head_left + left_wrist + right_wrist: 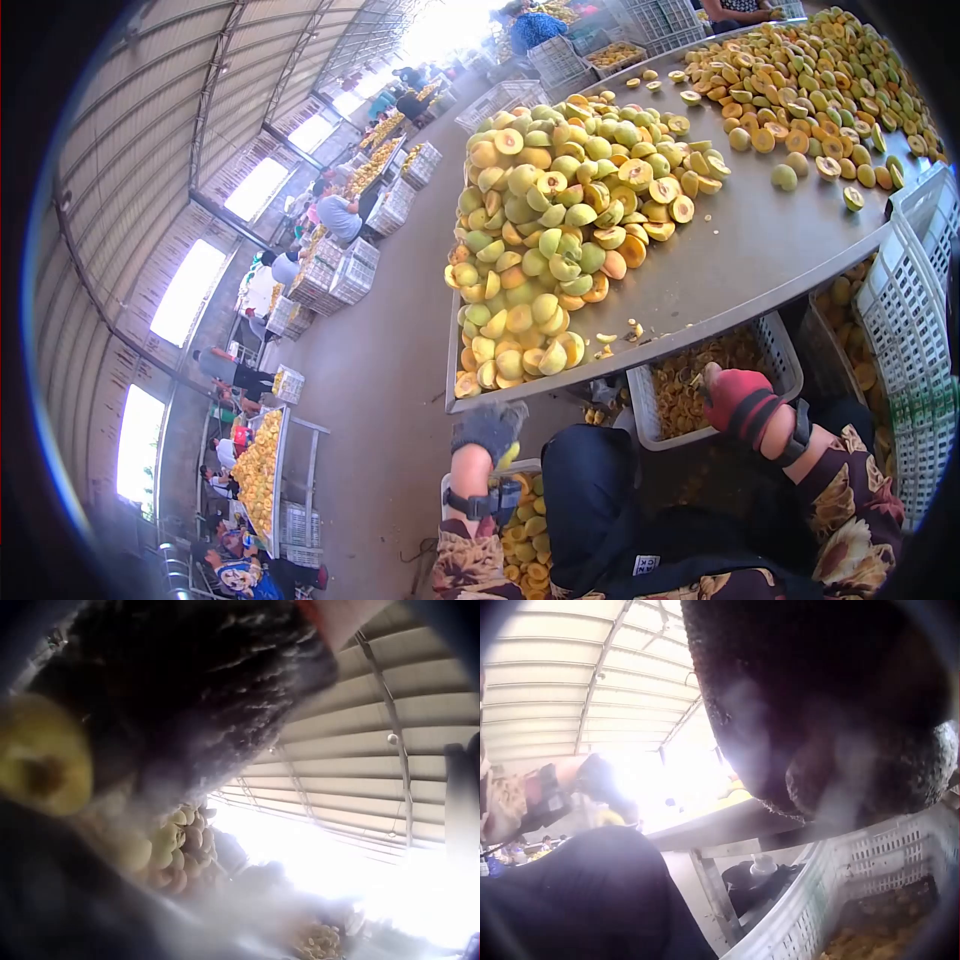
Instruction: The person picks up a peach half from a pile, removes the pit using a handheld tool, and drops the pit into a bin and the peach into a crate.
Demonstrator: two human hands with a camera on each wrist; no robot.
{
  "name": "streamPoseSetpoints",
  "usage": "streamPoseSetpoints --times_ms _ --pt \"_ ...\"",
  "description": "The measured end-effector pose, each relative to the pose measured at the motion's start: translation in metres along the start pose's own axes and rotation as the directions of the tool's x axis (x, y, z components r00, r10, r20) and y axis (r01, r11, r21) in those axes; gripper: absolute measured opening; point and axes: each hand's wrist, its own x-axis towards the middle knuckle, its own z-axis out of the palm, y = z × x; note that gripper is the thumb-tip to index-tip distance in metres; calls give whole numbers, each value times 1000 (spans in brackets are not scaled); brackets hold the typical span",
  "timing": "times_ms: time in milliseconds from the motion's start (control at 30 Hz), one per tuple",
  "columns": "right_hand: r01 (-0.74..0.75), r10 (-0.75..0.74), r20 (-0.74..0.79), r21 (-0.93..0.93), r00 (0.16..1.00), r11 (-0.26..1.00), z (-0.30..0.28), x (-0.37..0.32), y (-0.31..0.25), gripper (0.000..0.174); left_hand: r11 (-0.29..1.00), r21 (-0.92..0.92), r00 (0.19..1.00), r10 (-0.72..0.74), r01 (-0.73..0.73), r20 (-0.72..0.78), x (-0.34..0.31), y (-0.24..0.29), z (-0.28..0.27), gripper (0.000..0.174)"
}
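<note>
My left hand (pixel 488 430), in a dark glove, is below the table's near left corner and holds a yellow-green peach half (pixel 46 759). The peach half shows its cut face in the left wrist view. Under that forearm stands a crate of peach halves (pixel 527 535). In a red and black glove, my right hand (pixel 738 402) is curled over a white crate (pixel 790 372) of brownish pits and scraps (pixel 715 375). Its dark glove underside (pixel 832 712) fills the top of the right wrist view; I cannot tell whether the fingers grip anything.
Peach halves (pixel 560 200) are heaped on the left of the metal table (pixel 740 250), with another heap (pixel 820 80) at its far right. A tall white crate (pixel 915 290) stands at the right. Other people sit at fruit-laden tables (pixel 260 470) across the hall.
</note>
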Motion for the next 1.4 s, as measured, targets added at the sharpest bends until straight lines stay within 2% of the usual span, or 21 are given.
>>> streamPoseSetpoints --times_ms 67,133,200,300,333,367,433,467,567,600,667,733,767,833,867,900,1000,1133,1233,1267,1400 --pt "17 -17 3 0 1000 1000 11 4 1 24 988 155 997 -14 2 73 19 -2 -19 41" --pt "33 -33 10 0 999 999 14 7 0 24 953 -179 954 -269 244 -132 58 14 -26 53" --pt "44 -44 27 6 999 999 12 7 -1 24 944 -270 952 -243 188 -188 108 21 -26 70" --pt "6 -7 51 19 999 1000 17 12 4 24 932 -307 961 -243 194 -130 171 19 -10 76" --pt "12 -13 50 22 999 1000 14 12 5 23 949 -252 975 -214 191 -67 190 12 -1 79" --pt "10 -11 48 23 999 1000 12 13 6 23 940 -195 959 -259 278 117 200 21 -13 79" --pt "12 -13 47 26 999 1000 11 15 7 23 946 -165 959 -265 279 101 213 16 -5 75" --pt "3 -5 61 33 998 999 9 15 7 24 946 -161 959 -277 282 53 216 14 -1 67" --pt "8 -11 74 40 997 999 5 15 4 24 930 -319 962 -237 184 -134 210 2 5 62" --pt "22 -24 60 28 998 999 7 15 4 24 891 -440 957 -218 115 -191 206 1 7 56" --pt "59 -60 9 33 998 998 10 15 4 24 765 -643 930 -200 -50 -310 195 -1 12 45" --pt "107 -103 -62 59 993 992 13 14 2 25 472 -841 920 -138 -266 -368 168 3 24 34" --pt "136 -128 -90 99 988 986 12 13 0 27 285 -906 925 -126 -313 -359 153 17 26 35" --pt "194 -169 -148 170 974 966 9 11 -6 30 -76 -963 962 -109 -258 -249 122 58 26 37" --pt "215 -179 -185 199 966 956 11 10 -8 31 -159 -957 967 -127 -241 -222 114 80 24 38" --pt "234 -184 -220 227 958 946 14 10 -9 33 -674 -728 992 99 127 82 92 112 -4 42" --pt "249 -175 -273 264 946 932 15 7 -14 34 -768 -621 985 84 159 148 80 155 -2 54" --pt "250 -160 -311 276 937 928 18 9 -12 35 -678 -722 990 59 136 130 90 172 33 59" --pt "173 -84 -256 347 963 922 12 11 -16 36 -525 -845 995 42 102 94 90 183 34 56" --pt "158 -62 -250 386 966 909 11 12 -16 37 -555 -821 990 100 134 94 91 180 36 55" --pt "173 -52 -269 450 962 876 17 21 -8 43 -689 -713 989 139 129 45 91 184 30 56"
